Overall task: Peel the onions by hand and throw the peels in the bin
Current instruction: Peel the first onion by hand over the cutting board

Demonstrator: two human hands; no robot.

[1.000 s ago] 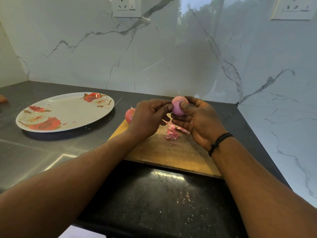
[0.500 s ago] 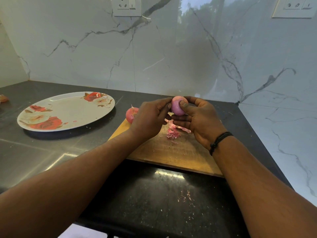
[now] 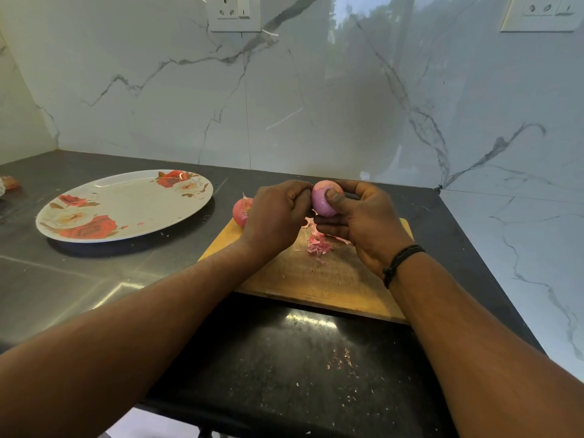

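Holding a small, smooth, purple-pink peeled onion above the far edge of a rectangular wooden chopping board, the right hand curls round it, the thumb pressed flat on the onion's near face and the fingers cupped beneath and behind. A black cord bracelet circles that wrist. The left hand meets the onion from its left side, fingers bent inward with their tips pinched at the onion's skin; whether a strip of peel is caught between them cannot be made out.

A second onion, reddish and still in its papery skin, lies at the far left corner of the board, partly hidden behind the left hand. A small heap of pink onion peels lies on the board under the hands, toward the far edge.

The board sits on a dark stone countertop near its right end, close to the marble-patterned white wall. A round white plate with red rose prints rests on the counter left of the board, well apart from it. Tiny peel flecks dot the counter by the board's near edge. Two white wall sockets are set high on the wall.
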